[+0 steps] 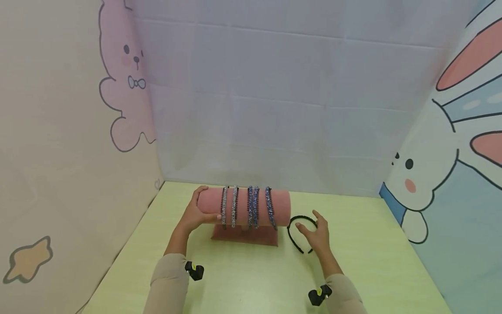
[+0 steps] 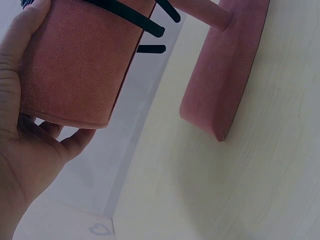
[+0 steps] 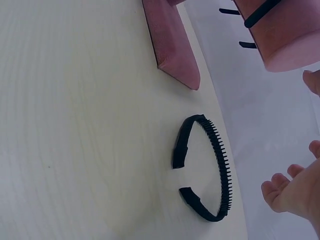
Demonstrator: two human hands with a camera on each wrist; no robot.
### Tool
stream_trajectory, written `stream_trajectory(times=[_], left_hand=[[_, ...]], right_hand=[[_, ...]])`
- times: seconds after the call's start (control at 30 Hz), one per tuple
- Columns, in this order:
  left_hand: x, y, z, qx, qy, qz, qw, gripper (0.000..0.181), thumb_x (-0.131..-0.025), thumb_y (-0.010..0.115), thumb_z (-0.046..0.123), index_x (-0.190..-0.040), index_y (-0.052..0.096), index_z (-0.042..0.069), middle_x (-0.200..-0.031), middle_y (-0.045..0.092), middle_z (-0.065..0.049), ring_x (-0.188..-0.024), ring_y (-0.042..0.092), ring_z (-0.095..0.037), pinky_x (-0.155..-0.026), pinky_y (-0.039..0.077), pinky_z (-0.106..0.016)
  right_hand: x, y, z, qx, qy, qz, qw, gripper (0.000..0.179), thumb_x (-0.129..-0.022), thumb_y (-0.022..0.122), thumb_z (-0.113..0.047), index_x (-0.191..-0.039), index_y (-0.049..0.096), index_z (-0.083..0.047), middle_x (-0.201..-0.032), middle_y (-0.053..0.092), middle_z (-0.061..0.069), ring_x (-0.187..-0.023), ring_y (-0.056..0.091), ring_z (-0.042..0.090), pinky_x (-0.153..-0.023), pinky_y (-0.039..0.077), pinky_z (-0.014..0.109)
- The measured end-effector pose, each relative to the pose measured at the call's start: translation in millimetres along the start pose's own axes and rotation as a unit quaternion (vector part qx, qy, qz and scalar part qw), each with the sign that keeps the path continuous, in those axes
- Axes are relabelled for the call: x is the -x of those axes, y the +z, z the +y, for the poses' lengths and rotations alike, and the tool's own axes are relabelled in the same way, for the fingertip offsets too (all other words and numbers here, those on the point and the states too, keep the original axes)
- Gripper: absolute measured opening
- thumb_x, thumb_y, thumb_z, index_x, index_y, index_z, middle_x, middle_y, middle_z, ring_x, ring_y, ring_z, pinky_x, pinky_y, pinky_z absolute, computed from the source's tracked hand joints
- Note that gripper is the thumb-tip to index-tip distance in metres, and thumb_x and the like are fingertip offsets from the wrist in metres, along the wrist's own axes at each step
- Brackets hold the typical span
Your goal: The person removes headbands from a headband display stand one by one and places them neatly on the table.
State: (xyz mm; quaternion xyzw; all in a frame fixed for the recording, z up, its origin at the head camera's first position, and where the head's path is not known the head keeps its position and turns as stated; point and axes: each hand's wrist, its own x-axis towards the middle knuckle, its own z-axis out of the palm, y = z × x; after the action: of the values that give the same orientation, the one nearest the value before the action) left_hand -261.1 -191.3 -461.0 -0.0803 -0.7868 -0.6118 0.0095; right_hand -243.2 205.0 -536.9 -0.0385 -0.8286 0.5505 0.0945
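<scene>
A pink padded headband stand [image 1: 243, 196] has a horizontal roll on a flat base [image 1: 245, 235]. Several headbands with glittering stones circle the roll, among them a silver one [image 1: 224, 205] and a blue one [image 1: 270, 207]. My left hand [image 1: 193, 214] grips the roll's left end, thumb in front and fingers behind, as the left wrist view also shows. To the right of the stand, a black toothed headband [image 3: 220, 150] lies on the table. My right hand [image 1: 319, 233] is above it, fingers spread and holding nothing, in the head view overlapping its right side.
The pale yellow-green table [image 1: 251, 279] meets a whitish curtain [image 1: 274, 109] behind the stand. Cartoon-printed sheets stand at the left [image 1: 59, 152] and right [image 1: 462, 218]. A small black device [image 1: 195, 270] sits at each wrist.
</scene>
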Motion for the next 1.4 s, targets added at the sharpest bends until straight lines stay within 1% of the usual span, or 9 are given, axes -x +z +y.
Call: stream_trajectory(times=[0.2,0.47,0.6,0.73,0.87,1.0,1.17,1.27,1.4], left_hand=[[2.7,0.5,3.5,0.005,0.0,-0.004,1.0,0.104,-0.06,0.088,0.009,-0.142,0.025,0.019,-0.132,0.038,-0.017,-0.105,0.05,-0.038,-0.08,0.047,-0.044],[1.0,1.4,2.7,0.002,-0.002,-0.003,1.0,0.104,-0.059,0.089,0.01,-0.141,0.026,0.022,-0.132,0.038,-0.017,-0.106,0.049,-0.039,-0.08,0.047,-0.045],[0.8,2.2,2.5,-0.003,-0.004,-0.001,1.0,0.104,-0.059,0.089,0.01,-0.141,0.026,0.023,-0.134,0.037,-0.015,-0.107,0.048,-0.039,-0.081,0.047,-0.045],[-1.1,1.0,-0.6,-0.001,0.003,0.0,1.0,0.104,-0.059,0.089,0.01,-0.141,0.026,0.021,-0.133,0.037,-0.017,-0.107,0.049,-0.039,-0.081,0.047,-0.045],[-8.3,0.1,-14.8,0.009,0.002,0.003,0.9999,0.107,-0.057,0.09,0.01,-0.142,0.026,0.022,-0.133,0.037,-0.016,-0.107,0.048,-0.039,-0.08,0.046,-0.046],[-12.7,-0.2,-26.3,0.007,-0.007,0.008,0.9999,0.107,-0.055,0.091,0.014,-0.139,0.028,0.031,-0.132,0.038,-0.013,-0.106,0.049,-0.038,-0.08,0.047,-0.045],[-11.7,-0.1,-26.8,0.003,-0.003,0.012,0.9999,0.105,-0.054,0.092,0.016,-0.136,0.03,0.036,-0.131,0.039,-0.012,-0.105,0.05,-0.038,-0.079,0.047,-0.046],[-11.5,0.4,-25.1,0.003,-0.005,0.012,0.9999,0.105,-0.054,0.092,0.016,-0.136,0.029,0.036,-0.133,0.038,-0.011,-0.106,0.049,-0.038,-0.08,0.047,-0.046],[-11.3,0.7,-23.3,0.002,-0.011,0.01,0.9999,0.108,-0.055,0.091,0.015,-0.14,0.027,0.032,-0.135,0.036,-0.01,-0.109,0.048,-0.039,-0.082,0.046,-0.047]], right_hand=[[2.2,-3,-10,-0.065,-0.013,-0.021,0.9976,0.08,-0.08,0.075,-0.029,-0.143,0.03,-0.008,-0.145,0.025,0.015,-0.129,0.025,0.039,-0.102,0.023,0.052],[2.1,-6,-32,-0.09,-0.05,-0.04,0.9939,0.072,-0.082,0.072,-0.014,-0.142,0.032,-0.007,-0.143,0.028,0.019,-0.128,0.028,0.038,-0.1,0.025,0.053],[-0.2,-6,-33,-0.089,-0.077,-0.049,0.9919,0.073,-0.082,0.072,-0.018,-0.142,0.032,-0.01,-0.144,0.03,0.017,-0.128,0.029,0.036,-0.099,0.025,0.055],[-3.7,-7,-40,-0.083,-0.104,-0.071,0.9886,0.074,-0.083,0.071,-0.019,-0.144,0.03,-0.011,-0.145,0.029,0.014,-0.129,0.028,0.036,-0.099,0.024,0.057],[-5.7,-9,-54,-0.08,-0.119,-0.097,0.9848,0.075,-0.083,0.071,-0.014,-0.144,0.028,-0.006,-0.146,0.027,0.018,-0.129,0.026,0.04,-0.099,0.023,0.059],[-0.8,-12,-76,-0.074,-0.128,-0.114,0.9824,0.074,-0.082,0.07,-0.008,-0.143,0.028,0.0,-0.145,0.027,0.021,-0.128,0.026,0.044,-0.098,0.023,0.06],[2.8,-12,-94,-0.052,-0.148,-0.131,0.9789,0.074,-0.08,0.071,-0.007,-0.141,0.03,0.002,-0.143,0.028,0.022,-0.127,0.027,0.043,-0.099,0.024,0.058],[2.7,-11,-102,-0.041,-0.168,-0.139,0.975,0.073,-0.079,0.07,-0.005,-0.14,0.031,0.003,-0.142,0.028,0.024,-0.127,0.027,0.043,-0.098,0.024,0.059],[-1.2,-9,-109,-0.032,-0.191,-0.148,0.9699,0.072,-0.079,0.069,-0.004,-0.139,0.031,0.005,-0.141,0.029,0.026,-0.126,0.028,0.044,-0.097,0.025,0.059]])
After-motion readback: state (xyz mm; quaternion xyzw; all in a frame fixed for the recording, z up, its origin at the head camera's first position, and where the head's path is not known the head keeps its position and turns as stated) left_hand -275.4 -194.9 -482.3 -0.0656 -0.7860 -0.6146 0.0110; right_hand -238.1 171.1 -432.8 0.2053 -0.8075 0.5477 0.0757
